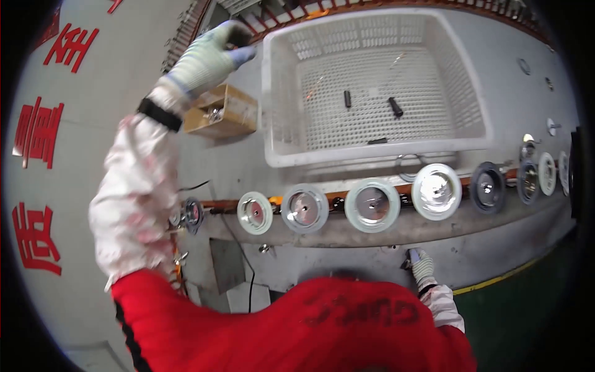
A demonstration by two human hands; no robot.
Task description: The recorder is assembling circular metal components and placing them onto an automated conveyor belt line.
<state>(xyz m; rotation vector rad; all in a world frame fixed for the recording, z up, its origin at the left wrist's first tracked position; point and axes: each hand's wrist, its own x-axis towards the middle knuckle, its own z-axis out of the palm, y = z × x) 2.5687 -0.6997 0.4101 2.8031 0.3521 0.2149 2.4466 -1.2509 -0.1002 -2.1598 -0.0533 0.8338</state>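
Note:
My left hand [209,57], in a pale knit glove with bluish fingertips, is raised at the upper left. Its thumb and fingers curve apart, with nothing visible between them. Just below it stands an open cardboard box [238,115] with small shiny metal parts inside. At the bench's front edge, my right hand [424,268], also gloved, is closed around something small and dark that I cannot make out. Beyond the right hand runs a row of round parts with shiny metal centres, among them a white-rimmed disc [436,192] and a pale green-rimmed disc [372,205].
A large white plastic basket [378,152] holds a few black cylindrical pieces [395,107]. More discs [488,188] line the rail to the right. A black cable [251,273] hangs over the bench's left side. Loose rings and small parts [553,127] lie at far right.

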